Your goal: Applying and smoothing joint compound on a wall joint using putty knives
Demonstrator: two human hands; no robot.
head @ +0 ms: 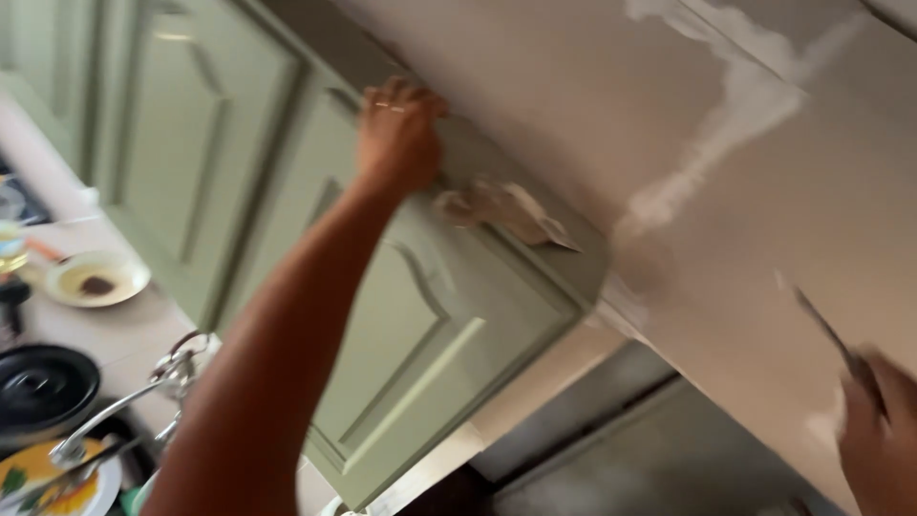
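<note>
Left hand: (396, 134) raised in the upper middle of the frame, fingers curled over the top edge of the sage-green panelled wooden wall cabinet (411, 325); gripping that edge only, nothing else in it.
Right hand: (874, 430) at the lower right corner, partly cut off by the frame; closed around the handle of a thin metal putty knife (826, 330), blade angled up against the ceiling.
Filler board: a flat scraper smeared with pale filler (511, 212) resting on the cabinet top, just right of the left hand, apart from it.
Ceiling: off-white plastered ceiling (573, 86) across the upper right, with a white streak of fresh filler (726, 124) running diagonally; blade tip below and right of that streak.
Below: grey steel tap (105, 411), black round pan (43, 382), small cream dish (95, 279) and yellow plate with food (48, 478) at the lower left.
Risk: likely a slip if the left-hand grip on the cabinet edge loosens while stretched; filler could drop onto the food and dishes underneath; the loaded scraper could slide off the cabinet top if nudged.
Blur: motion-softened; blade contact with the ceiling hard to tell.
</note>
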